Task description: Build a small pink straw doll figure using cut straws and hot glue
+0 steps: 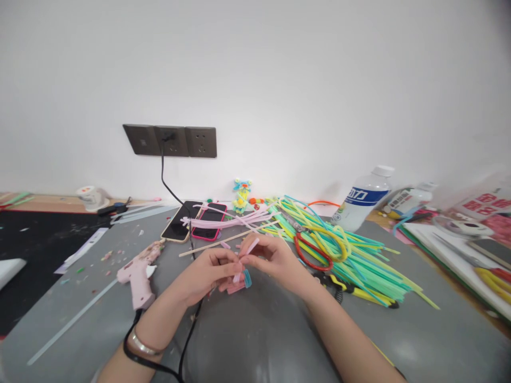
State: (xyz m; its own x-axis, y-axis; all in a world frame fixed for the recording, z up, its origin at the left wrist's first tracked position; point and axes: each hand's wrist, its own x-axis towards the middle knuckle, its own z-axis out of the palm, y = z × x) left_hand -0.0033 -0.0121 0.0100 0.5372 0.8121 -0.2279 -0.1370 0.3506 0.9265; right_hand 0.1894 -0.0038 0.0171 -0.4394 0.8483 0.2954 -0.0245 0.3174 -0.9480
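- Both forearms reach in from the bottom edge, the left forearm from the lower left with a silver bangle round its wrist, the right forearm slanting in from the lower right
- Left hand has its back turned up and its fingers curled, thumb and forefinger closed together at the tips on a short lilac pipe-cleaner piece
- Right hand bends inward at the wrist, its thumb and forefinger pinching that same piece, so the two sets of fingertips meet with hardly a gap
- One end of the lilac piece sticks up above the right thumb; a pale lilac end also shows below the fingertips
- Pink pipe-cleaner pieces and a blue pipe-cleaner piece sit just below the meeting fingertips; whether the left hand's lower fingers grip them I cannot tell
- Pink hot-glue gun lies left of the left hand, apart from it
- Red-and-yellow-handled scissors rest on the green and yellow pipe cleaners, right of the right hand
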